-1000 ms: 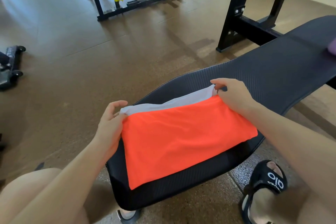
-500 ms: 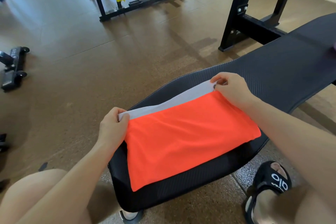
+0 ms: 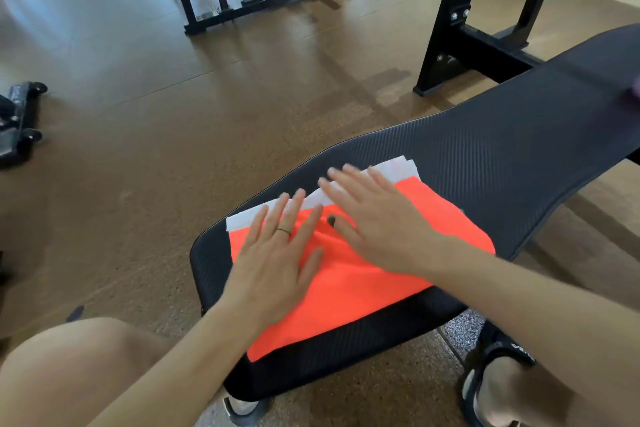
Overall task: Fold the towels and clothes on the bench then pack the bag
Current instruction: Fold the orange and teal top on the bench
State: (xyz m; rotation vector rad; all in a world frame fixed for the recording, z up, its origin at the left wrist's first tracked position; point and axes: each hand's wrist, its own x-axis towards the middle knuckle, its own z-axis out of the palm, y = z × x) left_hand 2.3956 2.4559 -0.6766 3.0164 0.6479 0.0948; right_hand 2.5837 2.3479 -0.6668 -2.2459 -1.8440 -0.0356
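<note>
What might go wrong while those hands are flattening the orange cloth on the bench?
The orange cloth reaches the bench pad's near edge, so a hard sweep by the left hand or right hand might slide it off. The white layer peeking out behind could bunch, leaving an uneven fold.

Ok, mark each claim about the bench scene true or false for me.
1. Both hands lie flat on the orange cloth. True: left hand, right hand.
2. A white strip shows along the cloth's far edge. True.
3. The cloth lies on the floor. False: it lies on the black bench.
4. The left hand pinches a corner. False: its fingers are straight.
5. A ring is on the right hand. False: on the left.
</note>
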